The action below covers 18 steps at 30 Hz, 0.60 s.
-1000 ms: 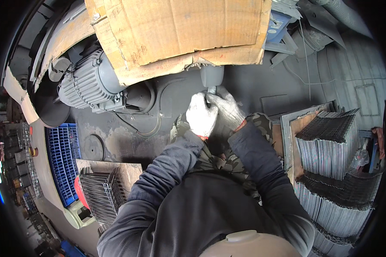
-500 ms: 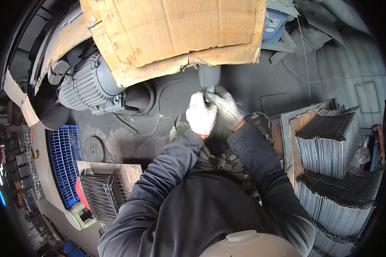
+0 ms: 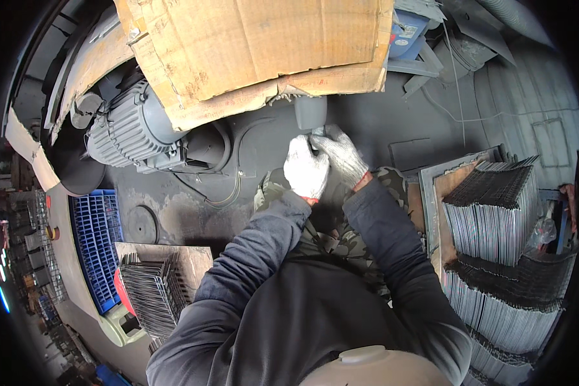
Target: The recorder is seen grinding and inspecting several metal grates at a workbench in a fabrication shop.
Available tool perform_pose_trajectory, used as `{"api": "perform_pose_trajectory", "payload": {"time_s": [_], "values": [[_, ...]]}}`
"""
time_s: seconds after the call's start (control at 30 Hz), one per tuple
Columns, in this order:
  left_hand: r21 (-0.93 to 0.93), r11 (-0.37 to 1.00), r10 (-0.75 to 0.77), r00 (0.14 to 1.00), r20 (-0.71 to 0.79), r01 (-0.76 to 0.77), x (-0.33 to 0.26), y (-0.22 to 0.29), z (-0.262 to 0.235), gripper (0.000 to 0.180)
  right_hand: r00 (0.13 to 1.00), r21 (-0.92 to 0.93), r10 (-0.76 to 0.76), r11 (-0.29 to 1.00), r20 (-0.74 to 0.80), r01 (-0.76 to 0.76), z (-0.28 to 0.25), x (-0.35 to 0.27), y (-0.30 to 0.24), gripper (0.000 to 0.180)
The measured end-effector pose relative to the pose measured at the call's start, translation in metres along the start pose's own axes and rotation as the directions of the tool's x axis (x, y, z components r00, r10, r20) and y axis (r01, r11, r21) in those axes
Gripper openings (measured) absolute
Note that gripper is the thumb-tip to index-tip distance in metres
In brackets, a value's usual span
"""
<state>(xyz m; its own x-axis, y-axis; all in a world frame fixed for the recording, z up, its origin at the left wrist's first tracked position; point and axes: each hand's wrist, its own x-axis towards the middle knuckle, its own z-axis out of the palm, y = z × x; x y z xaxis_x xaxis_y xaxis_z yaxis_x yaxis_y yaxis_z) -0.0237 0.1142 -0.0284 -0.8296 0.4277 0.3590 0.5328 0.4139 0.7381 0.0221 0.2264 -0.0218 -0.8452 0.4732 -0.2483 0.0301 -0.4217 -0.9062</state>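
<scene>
Grey block (image 3: 311, 113). Just on its near side: small grey piece (image 3: 318, 130), at the curled fingers of gloved left hand (image 3: 306, 168) and right hand (image 3: 343, 156); grip unclear.

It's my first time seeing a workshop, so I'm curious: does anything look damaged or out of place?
The cardboard sheet beyond the left hand and right hand looks damaged: its near edge is ragged and torn, its surface creased and smudged.

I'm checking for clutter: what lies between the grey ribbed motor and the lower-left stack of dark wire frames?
In the head view, a flat, round grey disc lies between motor and stack, with a brown board nearest the stack.
</scene>
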Motion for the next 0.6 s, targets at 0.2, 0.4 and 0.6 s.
{"api": "perform_pose_trajectory", "payload": {"time_s": [0.2,0.4,0.6], "values": [[-0.025,0.997,-0.068,0.997,0.023,0.068,0.000,0.006,0.001,0.026,0.998,-0.151,0.002,0.989,0.059,0.007,-0.008,0.002,-0.010,0.018],[-0.059,0.994,-0.087,0.995,0.046,0.090,-0.003,0.021,-0.005,0.024,0.997,-0.013,0.012,1.000,0.074,-0.011,-0.006,-0.007,-0.021,0.020],[-0.096,0.974,-0.206,0.978,0.012,0.207,-0.003,0.024,0.002,0.023,1.000,-0.086,0.006,0.996,-0.018,-0.008,0.001,-0.009,-0.028,0.021]]}}
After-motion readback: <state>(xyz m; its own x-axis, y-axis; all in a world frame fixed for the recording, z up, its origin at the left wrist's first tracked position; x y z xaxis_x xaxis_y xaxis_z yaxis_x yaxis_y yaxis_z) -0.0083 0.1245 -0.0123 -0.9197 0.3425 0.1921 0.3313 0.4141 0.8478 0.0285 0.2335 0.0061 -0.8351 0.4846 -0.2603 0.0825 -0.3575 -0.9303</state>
